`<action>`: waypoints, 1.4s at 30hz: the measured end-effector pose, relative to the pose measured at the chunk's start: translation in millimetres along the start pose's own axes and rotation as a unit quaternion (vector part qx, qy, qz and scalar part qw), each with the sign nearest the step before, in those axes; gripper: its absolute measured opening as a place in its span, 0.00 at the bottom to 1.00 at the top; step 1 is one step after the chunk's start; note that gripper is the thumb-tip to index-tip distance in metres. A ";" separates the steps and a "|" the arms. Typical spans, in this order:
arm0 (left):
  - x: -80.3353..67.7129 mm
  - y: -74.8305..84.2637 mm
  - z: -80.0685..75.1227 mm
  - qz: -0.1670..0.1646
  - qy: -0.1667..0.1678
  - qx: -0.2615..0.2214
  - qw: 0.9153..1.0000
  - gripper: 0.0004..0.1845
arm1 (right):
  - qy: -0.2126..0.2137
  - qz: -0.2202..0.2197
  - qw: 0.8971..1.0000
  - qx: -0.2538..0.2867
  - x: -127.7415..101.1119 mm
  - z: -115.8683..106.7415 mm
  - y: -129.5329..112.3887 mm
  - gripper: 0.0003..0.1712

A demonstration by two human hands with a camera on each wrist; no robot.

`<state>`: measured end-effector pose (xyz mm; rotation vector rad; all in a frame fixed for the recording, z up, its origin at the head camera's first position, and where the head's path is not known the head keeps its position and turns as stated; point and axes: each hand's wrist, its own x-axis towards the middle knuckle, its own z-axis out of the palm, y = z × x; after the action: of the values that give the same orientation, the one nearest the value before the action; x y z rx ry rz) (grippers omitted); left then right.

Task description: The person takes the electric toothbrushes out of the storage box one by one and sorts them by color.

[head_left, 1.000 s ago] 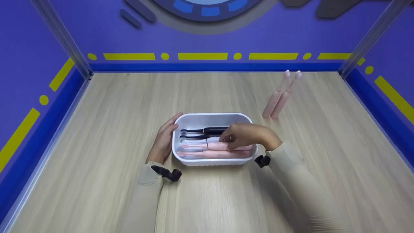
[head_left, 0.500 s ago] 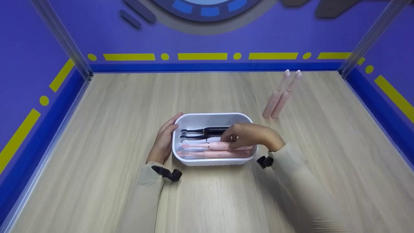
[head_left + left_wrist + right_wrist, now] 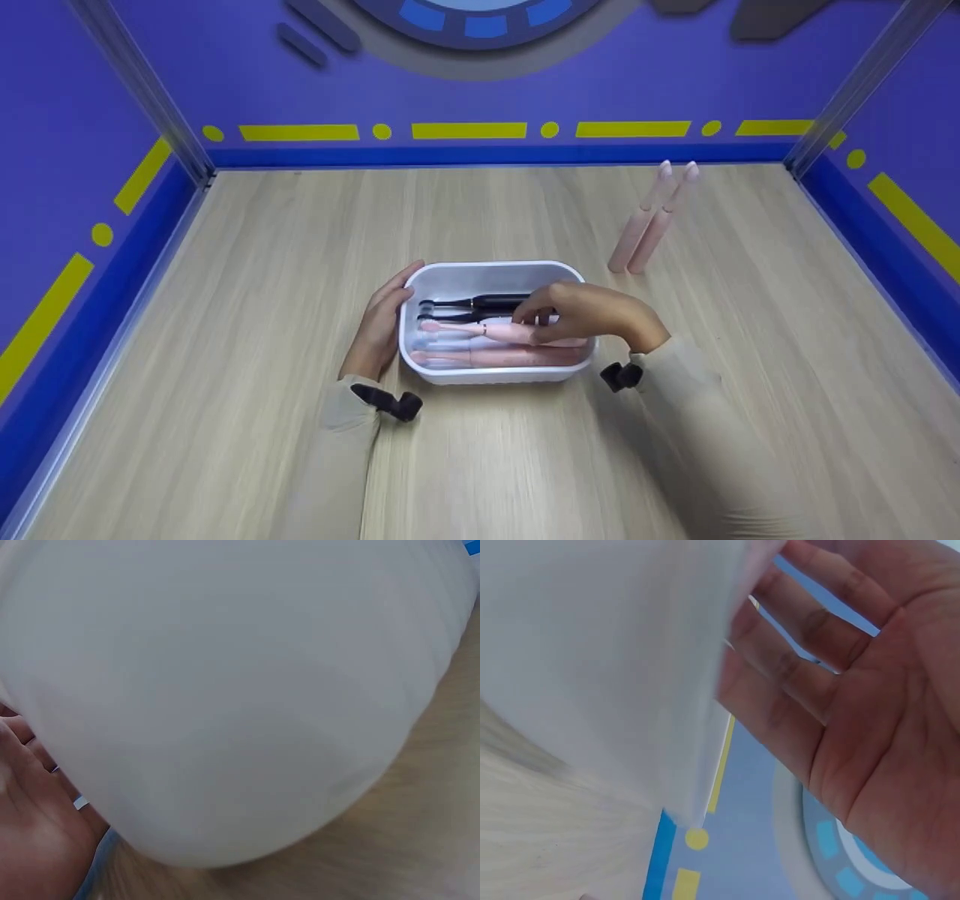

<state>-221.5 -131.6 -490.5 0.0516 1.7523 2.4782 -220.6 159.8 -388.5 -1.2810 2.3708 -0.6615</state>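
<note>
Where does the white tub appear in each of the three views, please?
Head: the white tub sits at table centre, between both hands.
Left wrist: its blurred wall fills the frame.
Right wrist: its wall fills the upper left.
Shared landmark: the wooden table.

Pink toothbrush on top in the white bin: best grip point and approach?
Probably the thick handle of the pink toothbrush, from above. It lies flat along the white bin, head toward the left hand, other brushes close on both sides, so only the top is open. A pinch across the handle near the right end, where the right hand already sits, looks steadier than the thin neck.
</note>
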 end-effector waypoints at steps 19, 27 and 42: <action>0.1 1.2 0.4 -0.001 0.004 0.002 1.000 0.26 | 0.080 0.010 0.996 0.032 -13.7 -3.8 6.9 0.14; -0.7 1.3 0.7 -0.011 -0.001 -0.004 1.000 0.26 | 0.132 0.012 0.991 0.023 -19.3 -5.9 8.3 0.15; -0.7 1.2 0.6 -0.007 -0.004 -0.004 1.000 0.26 | 0.222 0.000 0.969 0.111 -29.0 -5.2 17.7 0.16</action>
<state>-220.8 -131.5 -489.1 0.0500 1.7346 2.4712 -220.2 194.0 -391.4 -1.1265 2.5362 -1.2893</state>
